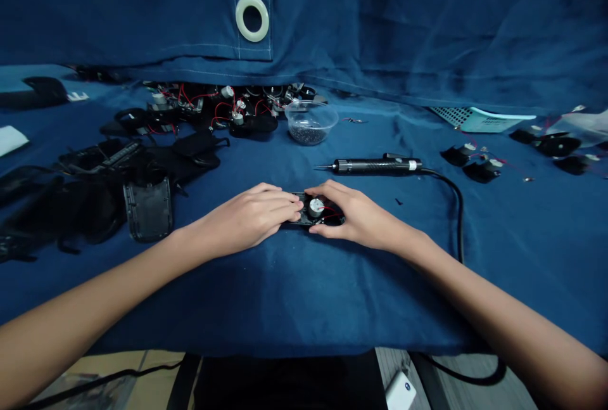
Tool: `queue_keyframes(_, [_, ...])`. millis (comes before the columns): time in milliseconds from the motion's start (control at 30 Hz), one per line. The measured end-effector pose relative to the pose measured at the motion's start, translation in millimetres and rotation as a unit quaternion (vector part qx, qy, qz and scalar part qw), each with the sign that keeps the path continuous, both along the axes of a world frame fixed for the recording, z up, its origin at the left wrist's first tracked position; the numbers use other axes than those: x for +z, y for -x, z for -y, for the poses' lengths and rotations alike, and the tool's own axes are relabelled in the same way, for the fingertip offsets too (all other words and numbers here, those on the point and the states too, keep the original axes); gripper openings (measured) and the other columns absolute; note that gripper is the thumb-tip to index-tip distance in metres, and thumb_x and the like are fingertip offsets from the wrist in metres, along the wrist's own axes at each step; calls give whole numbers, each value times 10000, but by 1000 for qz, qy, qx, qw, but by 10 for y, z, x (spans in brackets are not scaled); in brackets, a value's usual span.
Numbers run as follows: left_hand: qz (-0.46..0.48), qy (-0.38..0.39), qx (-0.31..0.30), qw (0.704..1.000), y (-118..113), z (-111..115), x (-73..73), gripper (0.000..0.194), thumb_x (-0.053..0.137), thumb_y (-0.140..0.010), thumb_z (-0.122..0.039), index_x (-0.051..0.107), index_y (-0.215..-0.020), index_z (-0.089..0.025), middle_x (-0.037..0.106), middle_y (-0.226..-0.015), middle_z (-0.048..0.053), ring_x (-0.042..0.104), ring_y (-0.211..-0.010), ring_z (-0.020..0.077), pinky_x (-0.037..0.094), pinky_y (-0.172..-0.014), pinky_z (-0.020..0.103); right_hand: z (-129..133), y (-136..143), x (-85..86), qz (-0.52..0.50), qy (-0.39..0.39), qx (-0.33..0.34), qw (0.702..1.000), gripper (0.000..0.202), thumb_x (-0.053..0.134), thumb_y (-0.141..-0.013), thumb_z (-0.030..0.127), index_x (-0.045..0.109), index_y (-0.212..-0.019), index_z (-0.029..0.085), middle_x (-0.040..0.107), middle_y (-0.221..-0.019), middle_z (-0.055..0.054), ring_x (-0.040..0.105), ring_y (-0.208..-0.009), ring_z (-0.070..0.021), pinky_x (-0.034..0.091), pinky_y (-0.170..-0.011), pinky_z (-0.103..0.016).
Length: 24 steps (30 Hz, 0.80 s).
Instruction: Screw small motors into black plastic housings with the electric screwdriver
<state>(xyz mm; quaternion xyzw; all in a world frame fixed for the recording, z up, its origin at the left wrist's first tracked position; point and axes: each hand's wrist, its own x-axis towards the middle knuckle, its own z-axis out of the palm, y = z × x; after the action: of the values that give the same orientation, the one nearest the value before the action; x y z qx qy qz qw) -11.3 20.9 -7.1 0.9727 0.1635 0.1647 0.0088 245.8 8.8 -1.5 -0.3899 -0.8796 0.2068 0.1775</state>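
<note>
A black plastic housing lies on the blue cloth, between my two hands. Set in it is a round silver motor with red wires. My left hand presses its fingers together over the housing's left end. Thumb and fingers of my right hand grip the right part from its near and far edges, beside the motor. Beyond my right hand, a black electric screwdriver rests on the cloth, its tip pointing left. What is under my left fingers is hidden.
A clear bowl of small dark screws stands at the back, beside wired motor parts. Black housings pile up at left. At right are a turquoise basket, more wired parts and the screwdriver's cable.
</note>
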Motion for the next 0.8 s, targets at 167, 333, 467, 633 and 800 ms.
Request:
queue_keyframes(167, [-17, 22, 18, 999, -20, 28, 96, 260, 516, -968, -291, 589, -1176, -156, 626, -1268, 74, 530, -1243, 218, 376, -1072, 388, -8, 20, 56, 24, 2, 13, 1000, 624, 628, -843, 514, 493, -1347, 172, 597, -1216, -98, 589, -1098, -223, 495, -944, -351])
queue_keyframes(333, [-54, 111, 46, 991, -116, -40, 316, 268, 482, -976, -402, 608, -1090, -194, 644, -1109, 43, 575, -1071, 195, 440, -930, 330, -15, -54, 219, 69, -10, -21, 997, 734, 607, -852, 529, 392, -1448, 159, 504, -1402, -133, 447, -1325, -295, 387, -1098, -448])
queue_keyframes(467, [-84, 126, 71, 986, -235, -99, 447, 274, 477, -974, -412, 582, -1111, -200, 604, -1062, 39, 580, -963, 189, 447, -838, 302, -86, -286, 281, -14, -2, -243, 970, 373, 611, -879, 342, 580, -1205, 164, 652, -1156, -113, 616, -1071, -242, 469, -987, -398])
queue_keyframes(633, [-83, 71, 58, 992, -388, -179, 490, 279, 475, -966, -246, 552, -1234, -245, 563, -1214, 47, 567, -1058, 213, 406, -910, 336, -212, -519, 236, -215, 309, -455, 807, 122, 570, -908, 285, 567, -889, 165, 677, -847, -62, 627, -638, -125, 531, -628, -250])
queue_keyframes(800, [-106, 201, -20, 974, -428, -376, 476, 353, 425, -921, -76, 630, -1151, -250, 570, -1221, 22, 570, -1085, 144, 398, -936, 234, -478, -568, 190, -255, 433, -490, 712, 366, 459, -949, 480, 561, -886, 135, 675, -844, -121, 663, -735, -160, 562, -588, -250])
